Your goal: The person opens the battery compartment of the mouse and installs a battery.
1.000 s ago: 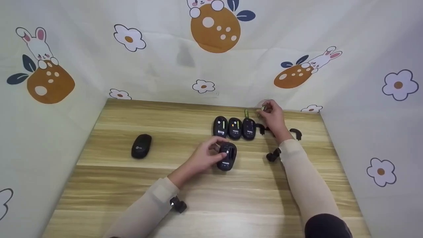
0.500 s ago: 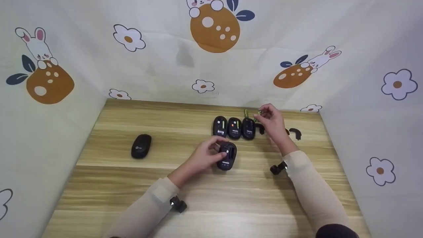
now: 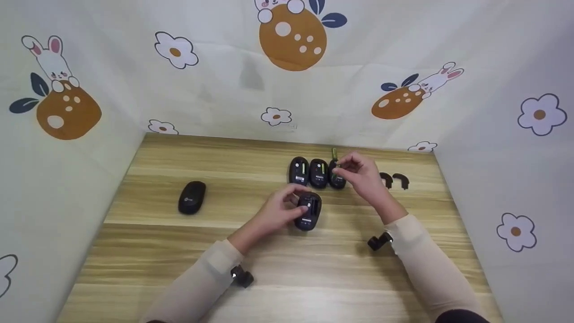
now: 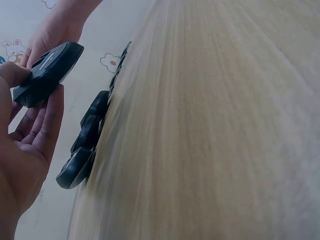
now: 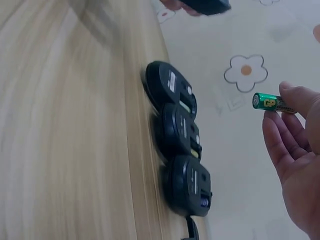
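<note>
My left hand (image 3: 276,213) holds a black computer mouse (image 3: 308,223) above the table, underside facing up with its battery slot uncovered. In the left wrist view the thumb and fingers grip it by its edges. Between thumb and fingertips, my right hand (image 3: 367,179) pinches a green GP battery (image 5: 270,102), raised over the row of mice. Three more upturned mice stand side by side: the left mouse (image 3: 298,172) and the middle mouse (image 3: 319,174) each show a green battery in the slot. The right mouse (image 3: 338,183) is partly hidden by my right hand.
Another green battery (image 3: 334,153) lies behind the right mouse. Curved black battery covers (image 3: 401,180) lie to the right of my right hand. A black mouse (image 3: 192,198) sits top-up on the left of the wooden table (image 3: 148,251). Patterned cloth (image 3: 215,89) walls the table behind and at both sides.
My right hand has moved from the table's back edge leftward and nearer, carrying the battery over the right mouse. My left hand and its mouse have stayed in place.
</note>
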A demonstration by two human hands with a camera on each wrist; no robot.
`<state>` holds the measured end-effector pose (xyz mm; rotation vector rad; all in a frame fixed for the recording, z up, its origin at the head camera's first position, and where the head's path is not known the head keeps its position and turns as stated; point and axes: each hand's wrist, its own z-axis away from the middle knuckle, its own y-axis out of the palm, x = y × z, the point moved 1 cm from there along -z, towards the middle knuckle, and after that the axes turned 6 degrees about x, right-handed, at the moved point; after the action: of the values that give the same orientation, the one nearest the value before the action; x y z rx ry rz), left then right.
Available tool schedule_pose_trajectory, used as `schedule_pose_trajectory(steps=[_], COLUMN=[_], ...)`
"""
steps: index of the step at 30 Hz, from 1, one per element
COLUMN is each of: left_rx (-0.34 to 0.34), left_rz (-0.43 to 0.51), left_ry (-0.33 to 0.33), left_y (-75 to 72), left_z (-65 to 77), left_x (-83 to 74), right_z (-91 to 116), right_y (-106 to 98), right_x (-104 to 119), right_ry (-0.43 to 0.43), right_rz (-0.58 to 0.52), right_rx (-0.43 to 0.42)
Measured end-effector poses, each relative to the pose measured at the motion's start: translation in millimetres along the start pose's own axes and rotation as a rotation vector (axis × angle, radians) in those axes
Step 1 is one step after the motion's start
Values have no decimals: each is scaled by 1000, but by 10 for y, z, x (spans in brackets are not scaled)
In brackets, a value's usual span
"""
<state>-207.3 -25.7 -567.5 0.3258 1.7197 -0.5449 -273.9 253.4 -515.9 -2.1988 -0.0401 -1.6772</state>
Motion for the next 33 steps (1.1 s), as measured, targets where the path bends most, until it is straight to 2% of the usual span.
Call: schedule_pose_trajectory(steps=[4,9,19,27,33], left_rx=[-3,-4,11,6,-5], left_rz=[-7,-14,-27,-17,-23], left_ry=[18,44,49,93,103], left_y=[-8,-4,2,12,10], left_z=[-5,-17,-24,-30,-16], left_x=[-9,-3,-10,-24,-33], right_z=[55,129,263,330,373], right_y=[96,195,360,445,485], right_x=[101,216,373,398,401], right_ry=[-27,-22,-67,-113,-144], right_rz=[-12,-35,11,119,159], right_rx=[48,117,243,284,298])
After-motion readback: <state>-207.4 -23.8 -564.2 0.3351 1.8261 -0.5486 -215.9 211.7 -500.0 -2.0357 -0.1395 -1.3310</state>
